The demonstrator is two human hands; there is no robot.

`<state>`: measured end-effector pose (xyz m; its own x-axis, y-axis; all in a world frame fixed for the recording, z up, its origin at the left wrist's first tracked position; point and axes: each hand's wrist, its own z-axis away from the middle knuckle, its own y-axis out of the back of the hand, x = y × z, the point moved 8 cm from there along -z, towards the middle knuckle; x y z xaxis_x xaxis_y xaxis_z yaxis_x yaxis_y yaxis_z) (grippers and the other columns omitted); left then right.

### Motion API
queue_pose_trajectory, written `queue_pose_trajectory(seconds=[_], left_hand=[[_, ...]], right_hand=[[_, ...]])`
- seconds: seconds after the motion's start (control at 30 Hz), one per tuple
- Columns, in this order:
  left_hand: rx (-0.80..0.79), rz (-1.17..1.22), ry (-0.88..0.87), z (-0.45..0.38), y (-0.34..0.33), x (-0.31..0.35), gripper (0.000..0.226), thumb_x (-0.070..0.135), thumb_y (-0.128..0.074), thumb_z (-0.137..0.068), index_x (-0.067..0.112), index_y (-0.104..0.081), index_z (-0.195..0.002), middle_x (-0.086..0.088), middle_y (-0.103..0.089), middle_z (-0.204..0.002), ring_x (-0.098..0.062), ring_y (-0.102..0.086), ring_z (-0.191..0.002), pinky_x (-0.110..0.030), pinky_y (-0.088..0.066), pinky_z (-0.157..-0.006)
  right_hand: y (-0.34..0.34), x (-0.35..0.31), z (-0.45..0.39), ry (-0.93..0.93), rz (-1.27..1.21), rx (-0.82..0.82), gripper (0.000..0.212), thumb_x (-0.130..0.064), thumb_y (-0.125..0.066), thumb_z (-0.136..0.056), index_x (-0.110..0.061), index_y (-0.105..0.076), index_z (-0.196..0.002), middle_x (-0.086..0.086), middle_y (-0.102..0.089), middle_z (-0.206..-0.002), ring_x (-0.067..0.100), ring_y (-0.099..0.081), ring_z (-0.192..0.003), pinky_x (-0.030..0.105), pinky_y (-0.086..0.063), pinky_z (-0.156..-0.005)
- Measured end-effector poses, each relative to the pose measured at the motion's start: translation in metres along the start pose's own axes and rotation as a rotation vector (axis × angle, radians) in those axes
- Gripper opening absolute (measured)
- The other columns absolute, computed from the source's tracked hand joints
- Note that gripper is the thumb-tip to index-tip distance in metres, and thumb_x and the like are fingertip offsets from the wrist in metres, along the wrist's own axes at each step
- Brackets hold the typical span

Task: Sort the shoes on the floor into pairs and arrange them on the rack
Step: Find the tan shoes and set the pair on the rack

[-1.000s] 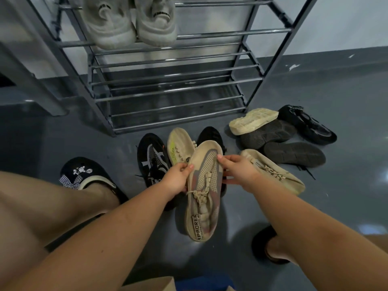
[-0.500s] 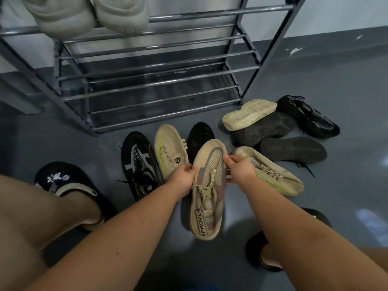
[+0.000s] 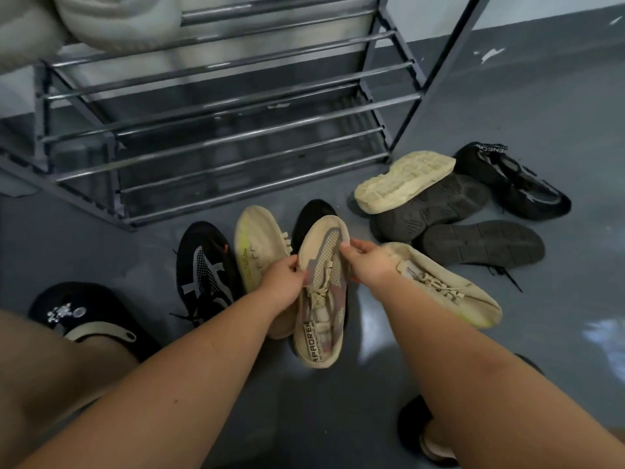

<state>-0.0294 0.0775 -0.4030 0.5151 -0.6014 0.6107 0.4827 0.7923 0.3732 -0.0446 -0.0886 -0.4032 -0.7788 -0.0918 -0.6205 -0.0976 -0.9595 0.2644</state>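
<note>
Hands first: my left hand (image 3: 283, 282) and right hand (image 3: 367, 262) both have fingers curled round the sides of the tan mesh sneaker (image 3: 323, 292), held up over the floor (image 3: 558, 106) with its toe toward the rack (image 3: 216, 130). Another tan sneaker (image 3: 260, 245) lies just left of it beside a black sneaker (image 3: 206, 269); a third tan one (image 3: 449, 286) lies right of my wrist. White shoes (image 3: 111, 22) already sit on a rack shelf.
</note>
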Motion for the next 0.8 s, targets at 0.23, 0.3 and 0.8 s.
queue_pose_trajectory(seconds=[0.23, 0.3, 0.8], left_hand=[[0.095, -0.505, -0.225, 0.008, 0.004, 0.032, 0.058, 0.031, -0.047, -0.095, 0.017, -0.027, -0.148, -0.004, -0.029, -0.153, -0.024, -0.028, -0.140, -0.038, -0.027, -0.115], [0.081, -0.692, -0.282, 0.011, 0.001, 0.042, 0.062, 0.036, -0.043, -0.096, 0.019, -0.018, -0.150, -0.004, -0.016, -0.158, -0.023, -0.016, -0.145, -0.038, -0.020, -0.118], [-0.027, -1.165, -0.627, 0.002, -0.032, 0.147, 0.067, 0.042, -0.036, -0.098, 0.023, -0.001, -0.152, -0.002, 0.012, -0.160, -0.022, 0.003, -0.148, -0.038, -0.005, -0.119]], right_hand=[[0.022, -0.014, 0.018, 0.150, 0.484, 0.015, 0.061, -0.038, -0.052, -0.095, -0.014, -0.032, -0.147, 0.013, -0.047, -0.144, 0.028, -0.046, -0.131, 0.035, -0.037, -0.107], [0.028, -0.011, 0.026, 0.196, 0.724, 0.023, 0.063, -0.041, -0.048, -0.095, -0.017, -0.025, -0.149, 0.014, -0.042, -0.146, 0.031, -0.043, -0.131, 0.038, -0.038, -0.106], [0.113, -0.068, 0.015, 0.230, 1.249, 0.220, 0.074, -0.047, -0.046, -0.095, -0.021, -0.008, -0.153, 0.009, -0.008, -0.160, 0.031, -0.012, -0.146, 0.045, -0.025, -0.114]])
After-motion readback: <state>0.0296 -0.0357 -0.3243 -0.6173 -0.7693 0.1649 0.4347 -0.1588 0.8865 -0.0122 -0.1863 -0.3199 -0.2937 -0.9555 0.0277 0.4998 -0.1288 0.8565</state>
